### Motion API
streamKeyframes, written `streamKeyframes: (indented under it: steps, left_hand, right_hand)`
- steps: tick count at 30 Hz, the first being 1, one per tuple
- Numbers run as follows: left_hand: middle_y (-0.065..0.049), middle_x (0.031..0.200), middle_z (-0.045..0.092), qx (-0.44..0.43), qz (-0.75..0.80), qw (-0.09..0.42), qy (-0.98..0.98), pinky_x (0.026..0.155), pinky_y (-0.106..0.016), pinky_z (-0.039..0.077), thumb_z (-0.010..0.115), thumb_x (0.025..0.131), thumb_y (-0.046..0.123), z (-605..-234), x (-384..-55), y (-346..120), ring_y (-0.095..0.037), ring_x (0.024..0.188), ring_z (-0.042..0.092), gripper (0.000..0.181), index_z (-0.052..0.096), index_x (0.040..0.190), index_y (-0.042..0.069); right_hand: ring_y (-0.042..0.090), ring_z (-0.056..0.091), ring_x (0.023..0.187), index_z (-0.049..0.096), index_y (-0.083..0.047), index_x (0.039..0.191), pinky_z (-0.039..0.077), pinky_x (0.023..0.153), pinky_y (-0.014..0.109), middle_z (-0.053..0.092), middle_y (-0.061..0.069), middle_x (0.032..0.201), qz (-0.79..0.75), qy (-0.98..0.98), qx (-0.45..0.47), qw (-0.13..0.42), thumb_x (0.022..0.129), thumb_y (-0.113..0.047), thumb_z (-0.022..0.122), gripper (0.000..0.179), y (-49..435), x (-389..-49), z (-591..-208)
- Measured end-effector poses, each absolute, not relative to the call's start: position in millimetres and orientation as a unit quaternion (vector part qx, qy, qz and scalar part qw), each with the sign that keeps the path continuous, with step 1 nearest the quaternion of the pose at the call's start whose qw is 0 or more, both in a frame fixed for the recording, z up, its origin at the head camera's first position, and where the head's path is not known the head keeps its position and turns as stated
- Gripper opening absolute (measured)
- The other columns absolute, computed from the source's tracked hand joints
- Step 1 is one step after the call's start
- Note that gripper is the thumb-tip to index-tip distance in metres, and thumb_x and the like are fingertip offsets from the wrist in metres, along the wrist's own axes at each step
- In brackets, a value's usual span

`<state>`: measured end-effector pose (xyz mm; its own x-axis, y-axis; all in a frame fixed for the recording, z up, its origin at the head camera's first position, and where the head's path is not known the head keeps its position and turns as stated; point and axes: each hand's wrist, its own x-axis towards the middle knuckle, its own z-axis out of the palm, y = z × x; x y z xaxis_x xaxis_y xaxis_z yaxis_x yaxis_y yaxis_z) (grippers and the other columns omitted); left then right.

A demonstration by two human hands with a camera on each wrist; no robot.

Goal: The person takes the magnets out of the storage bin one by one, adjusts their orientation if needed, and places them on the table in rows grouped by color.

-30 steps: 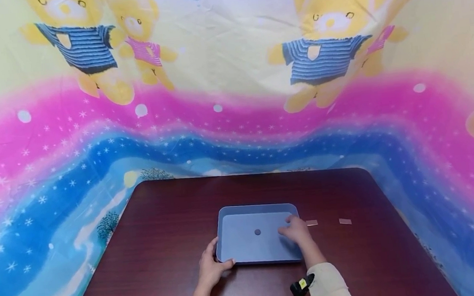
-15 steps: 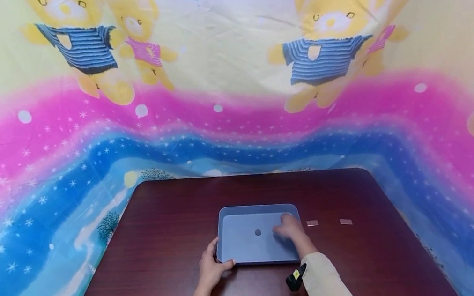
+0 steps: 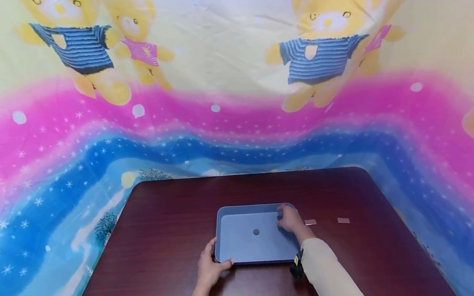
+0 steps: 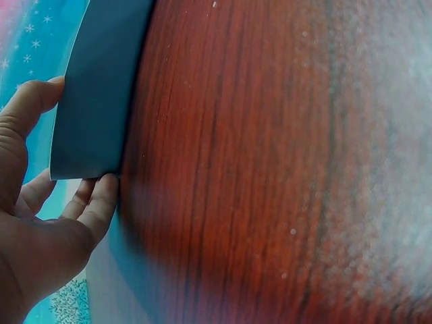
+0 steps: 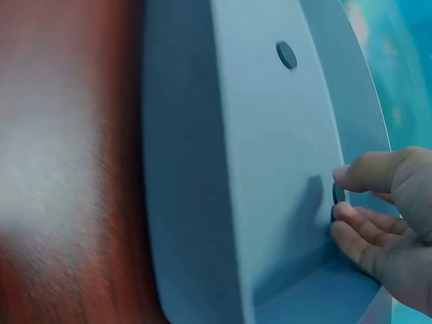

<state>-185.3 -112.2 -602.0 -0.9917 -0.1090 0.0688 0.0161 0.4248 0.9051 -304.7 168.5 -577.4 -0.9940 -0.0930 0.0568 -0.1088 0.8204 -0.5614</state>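
A shallow grey-blue tray [image 3: 241,248] sits on the dark red-brown table. My left hand [image 3: 208,267] grips its near left corner, the thumb on the front wall and the fingers round the left side, as the left wrist view also shows. Over the tray's far right corner, my right hand [image 3: 290,219] pinches a small dark round disc [image 5: 339,193] between thumb and fingertips, close above the tray floor. A second dark disc [image 3: 256,232] lies flat near the middle of the tray floor.
Two small pale flat rectangular pieces [image 3: 343,221] lie on the table [image 3: 174,210] right of the tray. A printed cloth [image 3: 227,134] with teddy bears hangs behind the table and round its sides. A black device [image 3: 297,267] sits at my right wrist.
My right hand has moved from over the tray's right part toward its far right corner, and a disc now shows at its fingertips. The left hand and the tray keep their place.
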Motion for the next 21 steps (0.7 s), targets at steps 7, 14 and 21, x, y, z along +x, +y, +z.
streamKeyframes:
  steps: [7, 14, 21]
  left_hand:
    - [-0.016, 0.105, 0.06, 0.031, -0.538, 0.055, -0.841, 0.071, -0.037, 0.042, 0.087, 0.059, 0.016, -605, -184, -112, -0.025, 0.083, 0.054, 0.086, 0.046, 0.134, 0.003]
    - [-0.017, 0.107, 0.061, 0.026, -0.54, 0.059, -0.839, 0.072, -0.037, 0.042, 0.086, 0.06, 0.016, -604, -185, -112, -0.026, 0.084, 0.056, 0.086, 0.045, 0.134, 0.002]
    - [-0.018, 0.107, 0.061, 0.025, -0.545, 0.06, -0.836, 0.07, -0.036, 0.043, 0.086, 0.06, 0.016, -603, -186, -113, -0.025, 0.082, 0.056, 0.086, 0.045, 0.134, 0.002]
  right_hand:
    - [0.019, 0.033, 0.055, 0.042, -0.009, 0.054, 0.032, 0.053, 0.033, 0.034, 0.0, 0.055, 0.239, -0.969, 0.064, 0.01, 0.068, -0.001, 0.065, 0.028, 168, -308, -579]
    - [0.025, 0.059, 0.072, 0.071, -0.002, 0.074, 0.047, 0.068, 0.038, 0.066, 0.005, 0.073, 0.26, -0.962, 0.063, 0.058, 0.069, -0.002, 0.069, 0.006, 163, -304, -587]
    - [0.014, 0.029, 0.049, 0.039, -0.008, 0.048, 0.028, 0.05, 0.031, 0.026, -0.006, 0.049, 0.251, -0.963, 0.052, 0.087, 0.075, -0.007, 0.073, 0.043, 157, -303, -587]
